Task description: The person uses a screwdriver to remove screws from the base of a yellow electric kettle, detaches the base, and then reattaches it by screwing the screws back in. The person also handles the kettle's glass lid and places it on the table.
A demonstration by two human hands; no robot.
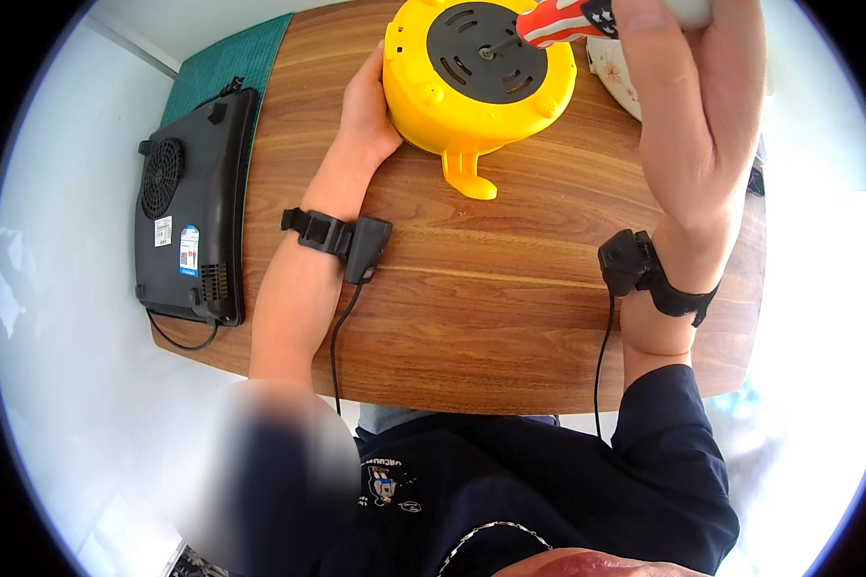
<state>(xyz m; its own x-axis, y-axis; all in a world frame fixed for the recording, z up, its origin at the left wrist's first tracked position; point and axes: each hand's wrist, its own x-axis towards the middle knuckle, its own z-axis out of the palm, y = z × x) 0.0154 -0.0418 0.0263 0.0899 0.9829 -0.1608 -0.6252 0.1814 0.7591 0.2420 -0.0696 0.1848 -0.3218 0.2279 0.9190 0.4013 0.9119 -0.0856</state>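
A yellow round housing [409, 106] is held over the far middle of the wooden table, its black slotted disc [443, 48] facing me. A curved yellow tab [467, 178] juts from its near side. My left hand [368, 111] grips the housing's left side, with most fingers hidden behind it. My right hand [688, 87] is closed around a screwdriver [563, 21] whose handle has red and white stripes and stars. The screwdriver's thin shank reaches to the middle of the black disc, at a small round recess. Whether the tip sits in a screw is too small to tell.
A black flat appliance [188, 216] with a fan grille lies at the left table edge, its cord hanging below. Under its far end is a teal mat [221, 67]. A white flower-patterned dish [614, 77] stands at the far right, partly behind my right hand.
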